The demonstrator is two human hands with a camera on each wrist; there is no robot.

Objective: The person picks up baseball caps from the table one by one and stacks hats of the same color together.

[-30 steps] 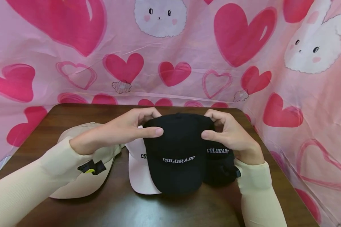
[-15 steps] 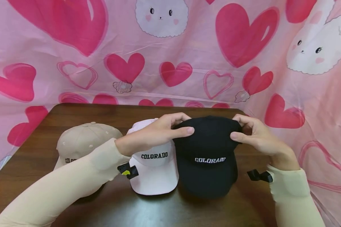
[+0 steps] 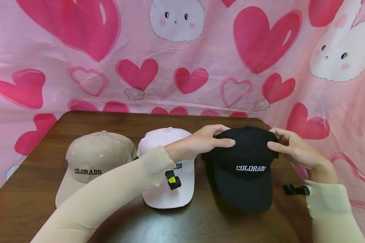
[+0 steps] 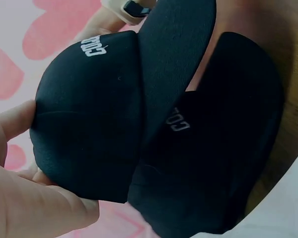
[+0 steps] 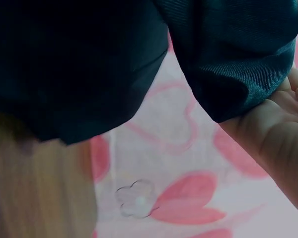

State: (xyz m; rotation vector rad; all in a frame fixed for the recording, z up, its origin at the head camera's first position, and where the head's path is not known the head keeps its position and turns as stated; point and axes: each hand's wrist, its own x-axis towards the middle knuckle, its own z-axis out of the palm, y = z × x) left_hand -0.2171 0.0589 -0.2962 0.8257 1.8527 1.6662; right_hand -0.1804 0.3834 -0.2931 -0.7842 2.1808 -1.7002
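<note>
A black baseball cap (image 3: 248,148) with white COLORADO lettering is held up at the right of the table, crown up and brim toward me. My left hand (image 3: 202,141) pinches one side of its crown, thumb in front and fingers behind. The other side is gripped the same way by my right hand (image 3: 301,152). Under the held cap, the left wrist view shows a second black cap (image 4: 208,148) with its lettering partly covered. In the head view that lower cap is almost wholly hidden.
A pale pink cap (image 3: 167,195) sits mid-table, partly behind my left forearm. Farther left stands a beige cap (image 3: 100,148), its brim partly covered by my sleeve (image 3: 115,192). A pink heart-print cloth (image 3: 182,50) hangs behind and beside the brown table (image 3: 182,222).
Both hands have carried the black cap rightward, from in front of the pink cap to over the second black cap. The pink and beige caps have stayed in place.
</note>
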